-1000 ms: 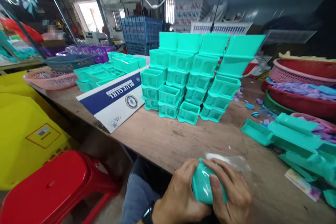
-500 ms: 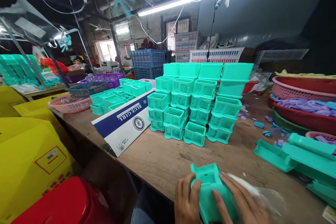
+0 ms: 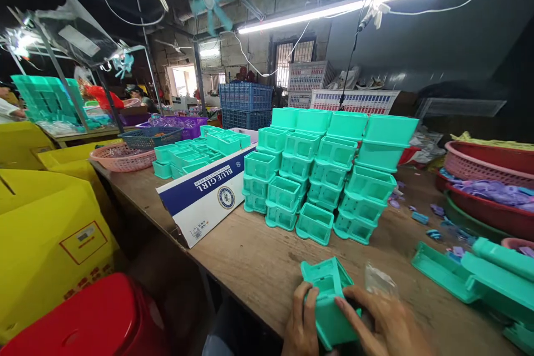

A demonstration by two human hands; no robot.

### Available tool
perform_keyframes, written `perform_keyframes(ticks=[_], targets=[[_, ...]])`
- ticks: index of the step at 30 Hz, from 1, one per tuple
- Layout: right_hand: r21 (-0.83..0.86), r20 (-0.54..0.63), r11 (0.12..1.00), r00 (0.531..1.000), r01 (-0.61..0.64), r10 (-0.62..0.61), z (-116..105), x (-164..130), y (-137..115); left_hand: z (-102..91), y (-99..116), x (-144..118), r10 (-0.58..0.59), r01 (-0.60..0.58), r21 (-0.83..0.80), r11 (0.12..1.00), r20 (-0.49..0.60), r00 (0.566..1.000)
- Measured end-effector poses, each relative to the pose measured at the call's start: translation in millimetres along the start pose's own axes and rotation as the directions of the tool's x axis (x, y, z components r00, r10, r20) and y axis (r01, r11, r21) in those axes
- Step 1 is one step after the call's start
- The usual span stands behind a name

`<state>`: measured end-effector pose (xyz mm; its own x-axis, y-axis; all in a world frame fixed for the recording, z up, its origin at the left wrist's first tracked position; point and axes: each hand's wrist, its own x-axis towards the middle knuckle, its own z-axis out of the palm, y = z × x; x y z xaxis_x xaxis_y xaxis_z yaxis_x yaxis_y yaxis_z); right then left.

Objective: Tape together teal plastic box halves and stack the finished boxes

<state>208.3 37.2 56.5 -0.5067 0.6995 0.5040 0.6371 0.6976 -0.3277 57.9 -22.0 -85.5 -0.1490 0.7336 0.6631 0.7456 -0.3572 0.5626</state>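
- At the near edge of a wooden table [image 3: 267, 267], a teal plastic box [image 3: 329, 303] sits clasped between both hands, open side up.
- The left hand [image 3: 301, 322] grips its side; the right hand [image 3: 386, 325] closes over the other side, steadying it.
- A clear plastic bag [image 3: 379, 281] lies just beside.
- Beyond, stacked teal boxes [image 3: 325, 178] rise in tiers next to a blue-and-white carton [image 3: 204, 200].

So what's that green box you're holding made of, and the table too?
The green box, held by the left hand and right hand, looks like moulded plastic: one even teal colour, smooth with a soft sheen, thin walls. The table looks like bare wood or plywood: brown, matte, with faint grain streaks and scuffs.
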Motion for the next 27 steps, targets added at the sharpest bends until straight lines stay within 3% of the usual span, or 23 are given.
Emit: perform_keyframes(ticks=[6, 9, 14, 19, 22, 27], targets=[[-0.253, 0.026, 0.965, 0.997, -0.067, 0.076, 15, 16, -4, 8.9, -5, 5, -0.068, 0.072, -0.043, 0.996, 0.084, 0.994], [-0.294, 0.01, 0.956, 1.0, -0.01, 0.013, 20, 18, 5, 13.7, -3, 7, -0.059, 0.071, -0.085, 0.994, 0.136, 0.989], [-0.168, -0.003, 0.983, 0.997, 0.073, -0.075, 0, 42, 15, 16.0, -2, 7, -0.113, 0.126, -0.101, 0.987, 0.125, 0.986], [-0.045, -0.192, 0.998, 0.98, 0.036, -0.044, -20, 86, 27, 12.7, 6, 7, -0.116, 0.12, -0.063, 0.991, 0.068, 0.991], [0.044, -0.281, 0.998, 0.959, 0.041, -0.027, -8, 112, 44, 9.7, 11, 9, -0.115, 0.118, -0.046, 0.992, 0.064, 0.991], [0.147, -0.261, 0.987, 0.965, 0.059, -0.019, 35, 139, 74, 12.7, 8, 10, -0.107, 0.108, -0.021, 0.994, 0.041, 0.993]])
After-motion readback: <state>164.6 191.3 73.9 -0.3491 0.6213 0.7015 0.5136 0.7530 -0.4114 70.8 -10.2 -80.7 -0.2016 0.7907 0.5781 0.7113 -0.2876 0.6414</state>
